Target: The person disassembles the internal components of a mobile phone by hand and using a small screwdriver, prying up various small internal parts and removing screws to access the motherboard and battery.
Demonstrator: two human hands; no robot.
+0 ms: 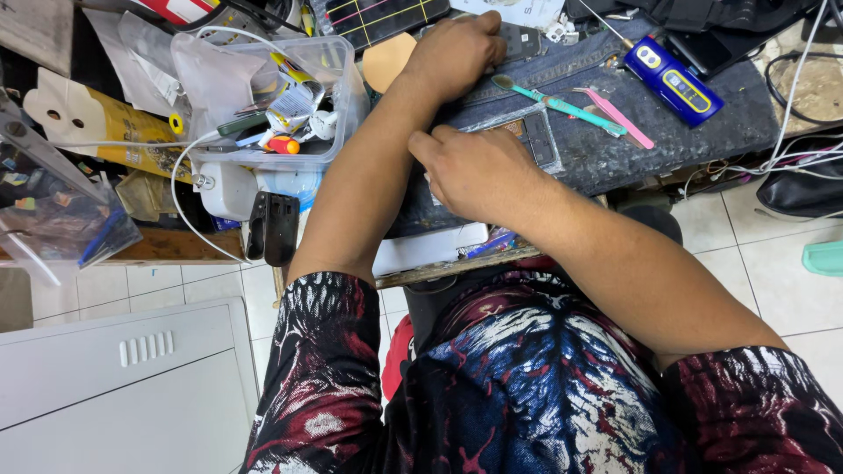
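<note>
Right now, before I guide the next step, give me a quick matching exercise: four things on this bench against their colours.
Things:
1. spudger tool
2. tweezers
3. handheld device
4. work mat

Colours:
A. blue with yellow
B. teal
C. dark denim blue
D. pink

Pairs: 1-B, 2-D, 3-A, 4-C.

The left hand rests at the mat's far edge; the right hand presses on a dark flat part.

- A small electronics repair workshop, seen from above a cluttered counter.
- A denim cloth serves as the work mat, with a teal spudger, pink tweezers and a blue handheld tester lying on it.
- A clear plastic bin holds small tubes and parts.
- White cables trail over the clutter; tiled floor below.
</note>
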